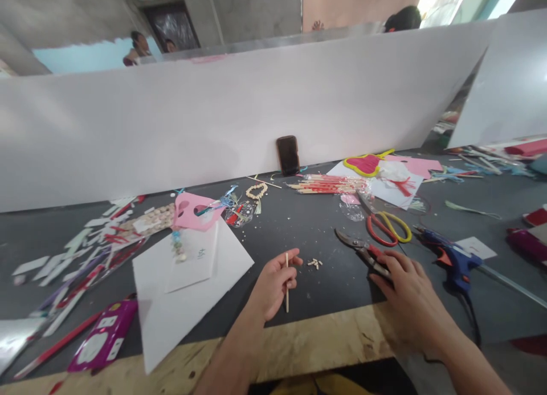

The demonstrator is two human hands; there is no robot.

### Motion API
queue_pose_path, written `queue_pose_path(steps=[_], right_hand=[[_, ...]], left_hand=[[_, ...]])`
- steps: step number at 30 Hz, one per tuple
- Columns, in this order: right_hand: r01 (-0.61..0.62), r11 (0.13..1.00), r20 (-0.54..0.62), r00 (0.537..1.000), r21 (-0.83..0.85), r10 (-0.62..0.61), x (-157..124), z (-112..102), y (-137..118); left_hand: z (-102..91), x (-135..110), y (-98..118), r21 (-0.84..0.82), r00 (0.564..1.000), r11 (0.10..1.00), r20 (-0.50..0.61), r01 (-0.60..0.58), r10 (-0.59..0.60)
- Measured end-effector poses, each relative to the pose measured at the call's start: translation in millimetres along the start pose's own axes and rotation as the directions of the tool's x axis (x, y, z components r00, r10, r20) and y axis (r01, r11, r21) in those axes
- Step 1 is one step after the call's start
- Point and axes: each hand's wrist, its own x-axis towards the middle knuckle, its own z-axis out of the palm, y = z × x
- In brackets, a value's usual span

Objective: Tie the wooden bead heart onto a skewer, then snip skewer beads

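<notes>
My left hand (276, 281) pinches a thin wooden stick (287, 295) between thumb and fingers, upright just above the dark tabletop. Beside it lies a small pile of short cut stick pieces (315, 263). To the right, my right hand (405, 286) is closed around the handles of a pair of pruning shears (356, 244), which rest on the table with the blades pointing left. The palm hides part of the handles. Just beyond the shears are scissors (391, 228) with red and yellow handles.
A blue glue gun (459, 264) with a cord lies right of my right hand. Bundled sticks (329, 184) and a phone (288, 154) are near the white partition (239, 115). At left are white sheets (154, 292), a pink paper mask (196, 211) and a purple package (105, 335).
</notes>
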Motion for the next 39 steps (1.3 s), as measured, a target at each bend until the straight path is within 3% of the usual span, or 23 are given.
queue_pose_path(steps=[3,8,13,15,17,19,21,24,31,35,39], right_hand=[[0.020,0.999,-0.022,1.000,-0.027,-0.021,2.8,-0.7,-0.5],[0.027,0.999,-0.034,0.999,-0.026,-0.028,9.9,0.6,-2.3],[-0.075,0.944,-0.125,0.985,0.320,0.121,14.6,-3.4,2.1],[-0.142,0.872,-0.055,0.980,0.468,0.189,15.0,-13.0,-2.8],[-0.242,0.783,0.115,0.970,0.573,0.216,13.5,-24.3,-13.3],[-0.368,0.660,0.323,0.926,0.654,0.197,9.9,-32.3,-27.2],[-0.449,0.529,0.439,0.885,0.720,0.154,5.1,-33.6,-40.4],[-0.451,0.399,0.461,0.884,0.798,0.078,-1.1,-25.5,-53.7],[-0.473,0.254,0.488,0.873,0.844,0.004,-4.8,-15.2,-68.0],[-0.552,0.043,0.554,0.832,0.833,-0.039,-9.4,-16.8,-72.8],[-0.611,-0.198,0.590,0.792,0.767,-0.158,-14.9,-19.0,-75.3]], left_hand=[[0.8,-1.0,-2.0,0.000,0.998,1.000,0.052,0.019,-0.019],[3.0,-5.0,-2.6,0.138,0.992,0.990,0.126,0.011,-0.028],[6.2,-10.4,0.8,0.150,0.996,0.989,0.092,0.001,-0.015],[8.7,-12.6,1.1,0.122,0.996,0.992,0.086,-0.004,-0.007],[12.6,-15.2,0.0,0.112,0.996,0.994,0.089,-0.003,-0.007],[17.4,-18.2,-2.4,0.112,0.994,0.994,0.104,0.009,-0.020],[22.2,-20.9,-5.7,0.117,0.991,0.993,0.131,0.021,-0.036],[27.3,-23.3,-10.8,0.138,0.983,0.990,0.175,0.034,-0.058],[30.5,-23.1,-15.5,0.210,0.983,0.978,0.179,-0.002,-0.037],[31.8,-23.0,-15.1,0.212,0.988,0.977,0.148,0.010,-0.042],[32.2,-24.3,-15.3,0.215,0.991,0.977,0.129,-0.010,-0.018]])
